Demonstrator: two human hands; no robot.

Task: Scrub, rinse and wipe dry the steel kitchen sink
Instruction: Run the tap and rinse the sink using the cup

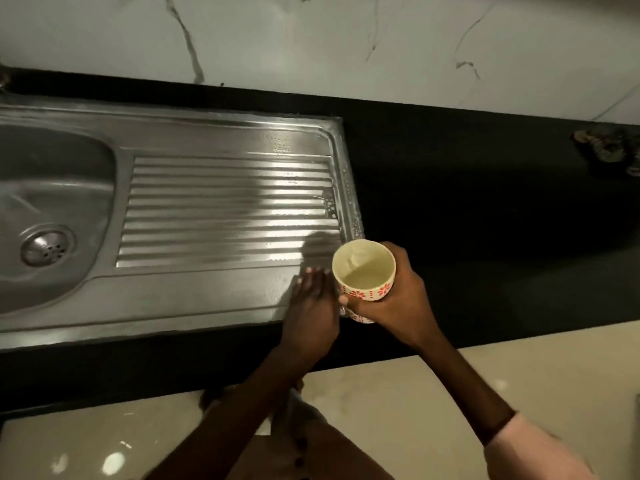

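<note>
The steel sink (207, 133) fills the left half of the view, with its basin and drain (46, 249) at far left and a ribbed draining board (225, 209) to the right. Soap bubbles cling to the board's right edge (349, 202). My right hand (391, 299) grips a cream cup with red flower marks (363, 271), held upright over the sink's front right corner with some water inside. My left hand (311, 306) lies flat with straight fingers on the wet steel rim just left of the cup.
Black countertop (485, 202) surrounds the sink and runs right. A dark scrubber or cloth (609, 147) lies on it at far right. White marbled wall tiles (311, 46) rise behind. A pale glossy floor (415, 410) shows below the counter's front edge.
</note>
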